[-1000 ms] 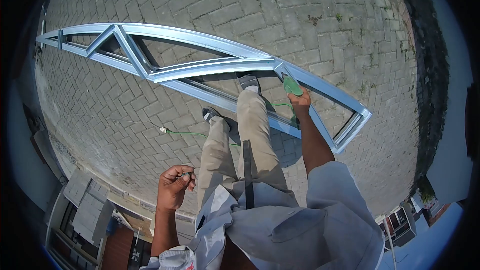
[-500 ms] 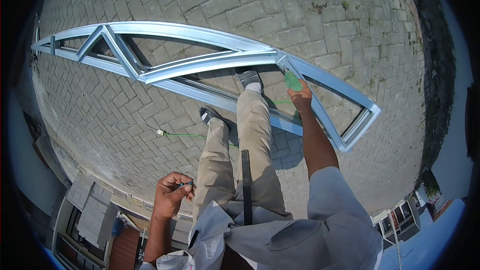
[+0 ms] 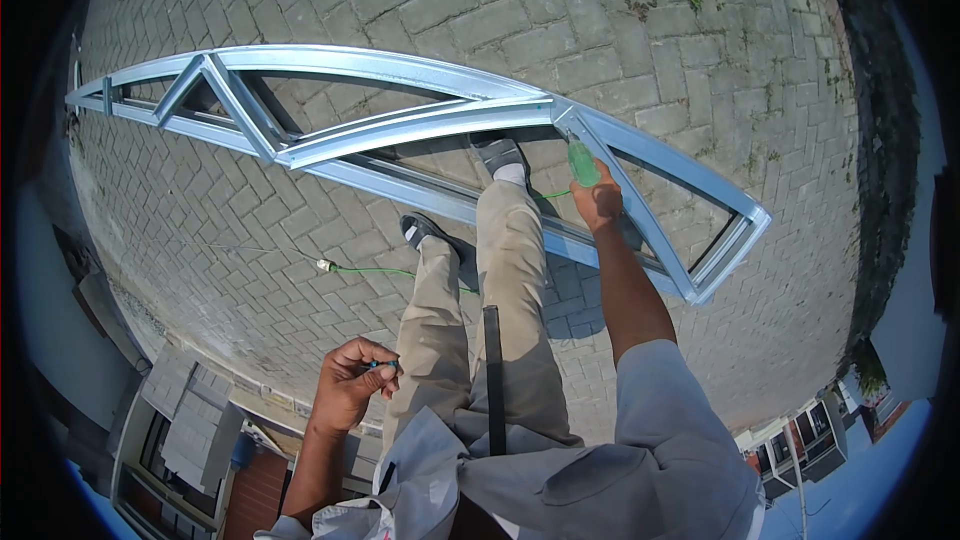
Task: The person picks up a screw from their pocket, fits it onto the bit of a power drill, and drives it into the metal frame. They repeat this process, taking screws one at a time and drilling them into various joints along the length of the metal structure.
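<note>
My right hand (image 3: 599, 202) is closed around a green corded power drill (image 3: 581, 165). The drill's front end points at the joint where several members of a silvery metal roof truss (image 3: 420, 127) meet. Low on the left, in front of my trouser leg, my left hand (image 3: 348, 382) pinches a few small blue-green screws (image 3: 384, 365) between thumb and fingers. The truss lies flat on the paving, and one of my feet stands inside its frame. My palm hides most of the drill's handle.
A green cord (image 3: 375, 271) with a pale plug connection (image 3: 324, 265) runs over the brick paving (image 3: 250, 230) behind my feet. My other shoe (image 3: 418, 227) stands just outside the truss. Buildings (image 3: 185, 420) border the paving at lower left.
The drill has turned in my right hand, lining up more with the truss joint. My left hand has shifted slightly right and up with the screws.
</note>
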`<state>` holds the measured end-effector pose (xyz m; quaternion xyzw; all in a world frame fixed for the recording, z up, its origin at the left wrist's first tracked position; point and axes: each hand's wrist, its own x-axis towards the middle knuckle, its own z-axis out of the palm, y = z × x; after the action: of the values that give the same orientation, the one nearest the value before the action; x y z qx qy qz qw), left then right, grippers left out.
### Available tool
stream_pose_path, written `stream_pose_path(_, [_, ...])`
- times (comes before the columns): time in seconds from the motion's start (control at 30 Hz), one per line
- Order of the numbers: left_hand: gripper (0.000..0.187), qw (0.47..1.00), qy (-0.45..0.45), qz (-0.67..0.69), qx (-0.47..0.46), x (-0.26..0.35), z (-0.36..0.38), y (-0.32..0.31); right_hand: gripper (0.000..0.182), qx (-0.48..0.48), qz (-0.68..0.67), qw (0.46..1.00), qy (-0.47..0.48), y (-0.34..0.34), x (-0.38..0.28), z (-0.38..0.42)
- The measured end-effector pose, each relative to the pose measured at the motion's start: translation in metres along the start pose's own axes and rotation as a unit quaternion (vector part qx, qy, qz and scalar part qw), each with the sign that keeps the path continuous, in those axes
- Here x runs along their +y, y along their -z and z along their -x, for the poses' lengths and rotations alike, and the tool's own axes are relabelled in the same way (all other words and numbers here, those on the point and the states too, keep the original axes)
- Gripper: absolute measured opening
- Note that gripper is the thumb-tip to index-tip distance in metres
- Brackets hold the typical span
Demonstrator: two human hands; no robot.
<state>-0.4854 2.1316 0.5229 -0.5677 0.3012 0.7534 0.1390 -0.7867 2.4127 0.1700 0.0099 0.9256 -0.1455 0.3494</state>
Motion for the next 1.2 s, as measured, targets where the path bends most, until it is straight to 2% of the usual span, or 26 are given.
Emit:
stream_pose_path(0.17, [0.013, 1.0, -0.007, -0.012, -0.014, -0.001, -0.006, 0.0, 0.064, -0.02, 0.035, 0.999, -0.01, 0.017, -0.015, 0.001])
stream_pose_path(0.37, [0.013, 1.0, 0.002, -0.01, -0.018, 0.005, -0.011, -0.006, 0.059, -0.021, 0.043, 0.998, 0.032, 0.014, 0.003, -0.021])
stream_pose_path(0.47, [0.013, 1.0, -0.004, -0.015, -0.023, 0.007, -0.015, -0.006, 0.063, -0.019, 0.059, 0.997, 0.054, 0.026, -0.009, -0.024])
stream_pose_path(0.67, [0.013, 0.999, -0.013, -0.014, -0.038, 0.017, -0.02, -0.01, 0.058, -0.038, 0.061, 0.997, 0.037, 0.042, -0.03, -0.029])
stream_pose_path(1.2, [0.013, 0.999, -0.024, -0.005, -0.039, 0.023, -0.024, -0.015, 0.059, -0.041, 0.097, 0.993, 0.059, 0.043, -0.033, -0.034])
